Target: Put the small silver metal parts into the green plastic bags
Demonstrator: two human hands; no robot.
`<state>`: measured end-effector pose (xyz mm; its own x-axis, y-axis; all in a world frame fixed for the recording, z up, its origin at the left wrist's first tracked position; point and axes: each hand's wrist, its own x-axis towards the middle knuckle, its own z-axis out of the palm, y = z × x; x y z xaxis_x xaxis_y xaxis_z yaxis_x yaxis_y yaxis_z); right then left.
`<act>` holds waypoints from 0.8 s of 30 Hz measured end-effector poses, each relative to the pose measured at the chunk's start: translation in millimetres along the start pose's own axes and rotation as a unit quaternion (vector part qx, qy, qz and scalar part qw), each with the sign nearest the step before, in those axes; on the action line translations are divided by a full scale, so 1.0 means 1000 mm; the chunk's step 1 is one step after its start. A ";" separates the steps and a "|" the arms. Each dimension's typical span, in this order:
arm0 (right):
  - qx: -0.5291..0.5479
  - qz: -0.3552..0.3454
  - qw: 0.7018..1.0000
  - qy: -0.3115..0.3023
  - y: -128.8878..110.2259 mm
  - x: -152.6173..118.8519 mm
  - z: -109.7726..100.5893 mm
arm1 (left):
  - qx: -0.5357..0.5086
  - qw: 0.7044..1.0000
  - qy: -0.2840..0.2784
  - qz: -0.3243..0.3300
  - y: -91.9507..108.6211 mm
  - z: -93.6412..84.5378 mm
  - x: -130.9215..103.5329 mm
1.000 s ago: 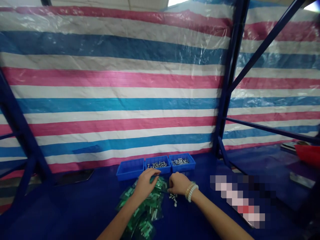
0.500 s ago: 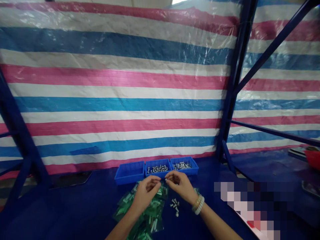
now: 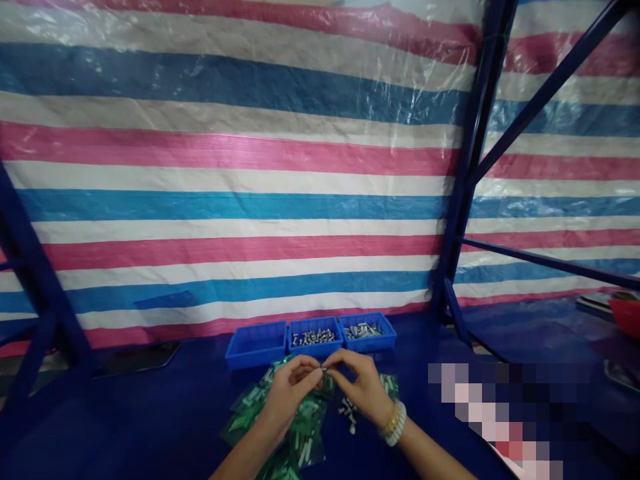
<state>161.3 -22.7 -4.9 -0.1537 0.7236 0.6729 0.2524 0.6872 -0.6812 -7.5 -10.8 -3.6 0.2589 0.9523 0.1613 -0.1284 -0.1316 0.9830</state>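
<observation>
Just in front of the blue trays, my left hand [image 3: 294,387] and my right hand [image 3: 361,385] meet fingertip to fingertip. A tiny part [image 3: 324,369] shows between the pinched fingers of both hands; its shape is too small to tell. Beneath and left of my left hand lie clear and green plastic bags [image 3: 305,427] with small pieces inside. Several loose metal screws [image 3: 348,408] lie on the blue table below my right hand. The middle tray [image 3: 314,349] and the right tray [image 3: 369,343] hold many small metal parts. Nothing shows inside the left tray [image 3: 256,360].
A dark flat object [image 3: 137,359] lies at the left on the blue table [image 3: 150,420]. Blue metal posts [image 3: 457,193] rise at both sides before a striped plastic sheet [image 3: 240,207]. At the far right is a red object [image 3: 626,317]; a blurred patch covers the lower right.
My hands have come together, and the fingertips of my right hand now touch those of my left around the tiny part. The view has shifted slightly.
</observation>
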 end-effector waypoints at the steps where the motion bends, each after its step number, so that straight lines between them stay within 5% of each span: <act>1: -0.015 -0.013 1.000 -0.004 -0.002 0.001 -0.001 | -0.003 1.000 0.000 -0.001 -0.001 0.000 0.000; 5: -0.048 -0.053 0.997 0.001 -0.007 0.003 -0.007 | -0.018 1.000 -0.003 0.006 -0.004 0.001 0.000; 15: -0.047 0.013 0.999 -0.023 0.000 0.001 0.002 | 0.144 0.980 0.049 0.129 -0.011 0.004 -0.002; 20: -0.021 0.025 0.999 -0.003 0.009 0.003 -0.001 | 0.401 0.878 0.032 0.257 0.016 -0.003 0.038; 24: -0.039 0.036 0.996 0.066 0.021 0.006 -0.008 | 0.473 0.842 -0.031 0.258 0.028 -0.010 0.066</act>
<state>173.3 -4.5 -13.0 -0.0064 0.7524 0.6587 0.3326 0.6229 -0.7081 -3.6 51.6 33.6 0.4556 0.6892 0.5634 0.5731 -0.7114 0.4068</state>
